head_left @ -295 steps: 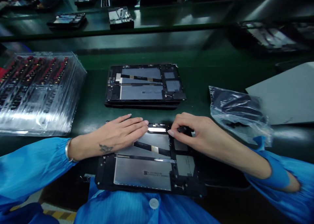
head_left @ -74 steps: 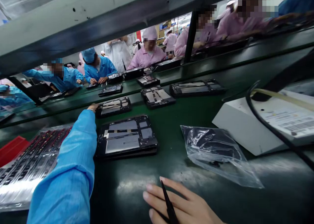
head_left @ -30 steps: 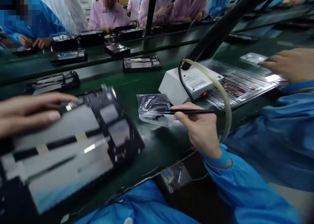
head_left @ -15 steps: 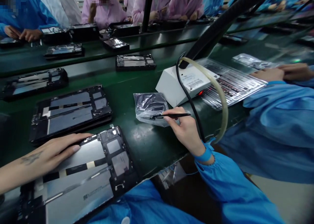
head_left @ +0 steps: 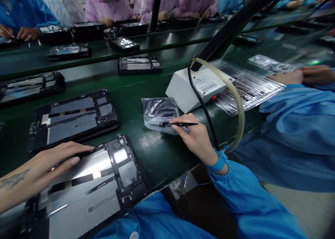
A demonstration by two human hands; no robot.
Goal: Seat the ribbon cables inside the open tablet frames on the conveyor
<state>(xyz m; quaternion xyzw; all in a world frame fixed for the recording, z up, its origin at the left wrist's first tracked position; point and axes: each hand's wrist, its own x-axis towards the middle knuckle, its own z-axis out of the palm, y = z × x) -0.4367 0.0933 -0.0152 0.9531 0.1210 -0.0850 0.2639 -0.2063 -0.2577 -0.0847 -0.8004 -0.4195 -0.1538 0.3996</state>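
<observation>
Black tweezers (head_left: 187, 124) are pinched in my right hand (head_left: 196, 136), their tips reaching into a clear plastic bag (head_left: 158, 108). Something small and dark shows at the tips, too small to name. My left hand (head_left: 56, 164) rests along the far edge of an opened tablet (head_left: 102, 200), fingers stretched out and thumb over its face. Large silver battery panels and a dark frame show inside this tablet, which lies at the near table edge. Just behind it sits a stack of similar open tablets (head_left: 75, 118).
A white device (head_left: 199, 87) with a red light stands behind the bag, a black cable and pale hose looping by it. Past it lies a clear tray of parts (head_left: 248, 92). A co-worker's blue sleeve (head_left: 300, 127) is at right. More tablets (head_left: 140, 65) lie on the green table (head_left: 146, 87).
My right hand and the tweezers have shifted slightly left over the bag. My left hand has slid a little left along the tablet. Several tablets on the table appear slightly further left.
</observation>
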